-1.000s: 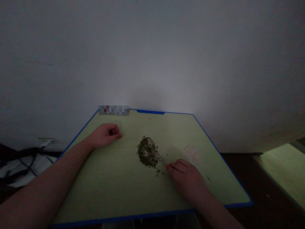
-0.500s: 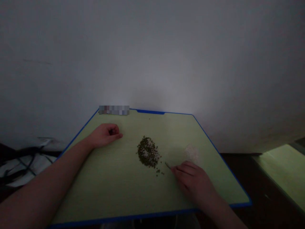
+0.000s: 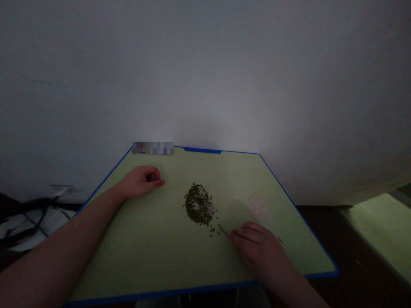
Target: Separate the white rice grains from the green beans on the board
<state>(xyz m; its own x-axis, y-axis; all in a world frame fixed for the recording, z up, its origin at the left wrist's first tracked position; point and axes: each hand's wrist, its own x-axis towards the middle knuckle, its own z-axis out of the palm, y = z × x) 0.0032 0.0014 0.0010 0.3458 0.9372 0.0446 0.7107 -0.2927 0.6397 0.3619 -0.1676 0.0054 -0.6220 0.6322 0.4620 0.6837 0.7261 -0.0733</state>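
1. While the blue-edged green desk [image 3: 128, 252] has plenty of room around the mung beans [image 3: 198, 204], the right hand [image 3: 259, 247] grips a thin pick [image 3: 222, 230] just beside them, with pale granules [image 3: 257, 208] further right.
2. That hand's crept slightly toward the beans since the last frame; the left hand [image 3: 140, 181] sits curled shut, same spot.
3. Label [image 3: 153, 148] on the far edge is pixelated, can't read it.

Thin tool [image 3: 222, 229] mostly behind right fingers [image 3: 240, 235]

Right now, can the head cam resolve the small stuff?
Head view: dim and underexposed, pale glow on the wall; the dark green grains read only as a soft, noisy clump; the thin item at the fingers of the right hand is too blurred to identify; a pixelated patch hides part of the far edge of the board.
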